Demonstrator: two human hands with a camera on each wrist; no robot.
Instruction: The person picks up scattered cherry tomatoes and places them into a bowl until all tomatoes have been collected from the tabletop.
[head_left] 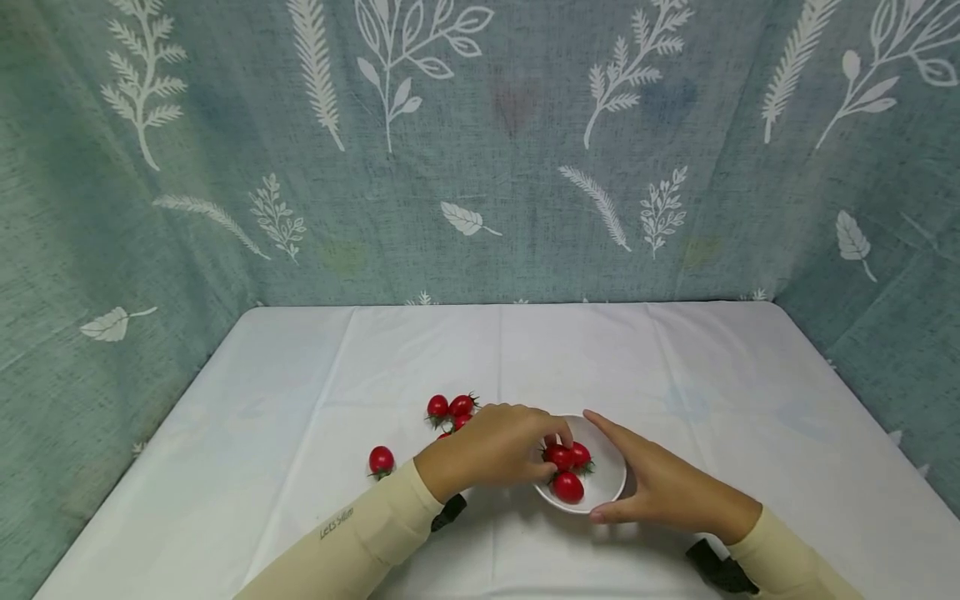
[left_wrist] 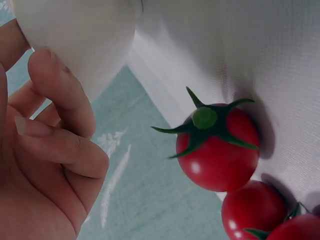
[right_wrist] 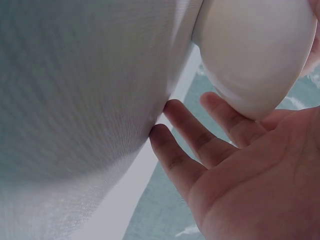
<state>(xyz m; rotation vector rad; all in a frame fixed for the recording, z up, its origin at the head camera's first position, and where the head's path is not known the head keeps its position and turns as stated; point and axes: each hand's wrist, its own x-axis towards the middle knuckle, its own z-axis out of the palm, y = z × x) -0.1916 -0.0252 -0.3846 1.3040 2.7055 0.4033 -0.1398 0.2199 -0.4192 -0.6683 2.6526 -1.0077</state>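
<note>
A white bowl (head_left: 609, 483) stands on the table, with a few cherry tomatoes (head_left: 568, 487) inside. My left hand (head_left: 501, 442) reaches over the bowl's left rim. Its thumb and curled fingers pinch a cherry tomato (head_left: 558, 457) inside the bowl; in the left wrist view the bowl's wall (left_wrist: 75, 40) hides that fruit. On the bowl's right side my right hand (head_left: 667, 492) holds it, thumb at the near rim and index finger at the far rim. In the right wrist view, other fingers (right_wrist: 175, 155) of this hand reach down to the tablecloth beside the bowl.
Left of the bowl lies a cluster of red cherry tomatoes (head_left: 462, 406) with green stems, partly hidden behind the left hand. A single cherry tomato (head_left: 381, 460) lies farther left. White cloth covers the table (head_left: 577, 350); a green leaf-patterned curtain (head_left: 510, 183) surrounds its back and sides.
</note>
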